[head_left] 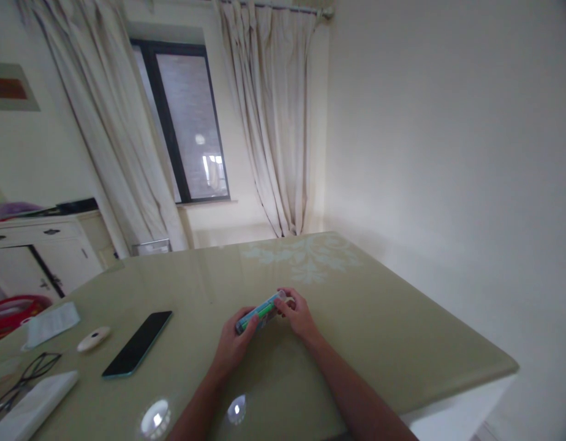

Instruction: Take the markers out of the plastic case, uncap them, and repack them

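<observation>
Lower left: flat black rectangular phone with teal edge [137, 344], untouched on the glossy olive-green tabletop [375, 318]. Just below centre: left hand [236, 335] wrapped round the left end of a slim blue-and-green tube-like pack [266, 309], plastic by the look. Right hand [299, 314] pinching its right end. Progress: pack in both hands, not set down; opened or sealed, can't tell, so remaining work unclear. No brand or lettering legible.
</observation>
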The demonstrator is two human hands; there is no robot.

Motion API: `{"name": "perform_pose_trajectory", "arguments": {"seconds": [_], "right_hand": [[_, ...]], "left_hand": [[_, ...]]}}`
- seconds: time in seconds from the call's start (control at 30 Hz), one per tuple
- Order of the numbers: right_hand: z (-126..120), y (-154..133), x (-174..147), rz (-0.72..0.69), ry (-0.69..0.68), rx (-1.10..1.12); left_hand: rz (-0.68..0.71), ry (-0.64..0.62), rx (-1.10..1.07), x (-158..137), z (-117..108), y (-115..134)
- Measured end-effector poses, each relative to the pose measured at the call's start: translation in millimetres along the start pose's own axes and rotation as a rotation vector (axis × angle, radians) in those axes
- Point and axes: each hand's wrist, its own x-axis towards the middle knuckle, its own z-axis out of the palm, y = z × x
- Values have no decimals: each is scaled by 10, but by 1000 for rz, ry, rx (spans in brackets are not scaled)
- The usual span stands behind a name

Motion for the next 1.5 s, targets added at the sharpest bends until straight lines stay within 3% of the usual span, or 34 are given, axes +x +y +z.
{"name": "perform_pose_trajectory", "arguments": {"seconds": [0.27,0.53,0.63,0.97,1.23,1.37,1.5], "right_hand": [[19,0,8,33,20,37],[-3,133,50,174,163,64],[-31,202,79,166,178,51],[-160,144,13,-10,358,-579],[-129,73,-26,54,220,-601],[-101,21,-55,50,182,-596],[-58,-78,-126,-134,110,-776]], "left_hand": [[-4,-25,-39,36,-16,-69],[73,-125,15,-5,67,-123],[62,-130,45,2,88,-206],[36,-159,130,-17,115,-320],[-31,-72,210,13,121,-247],[-57,-152,121,10,72,-195],[29,-302,-5,-21,69,-195]]}}
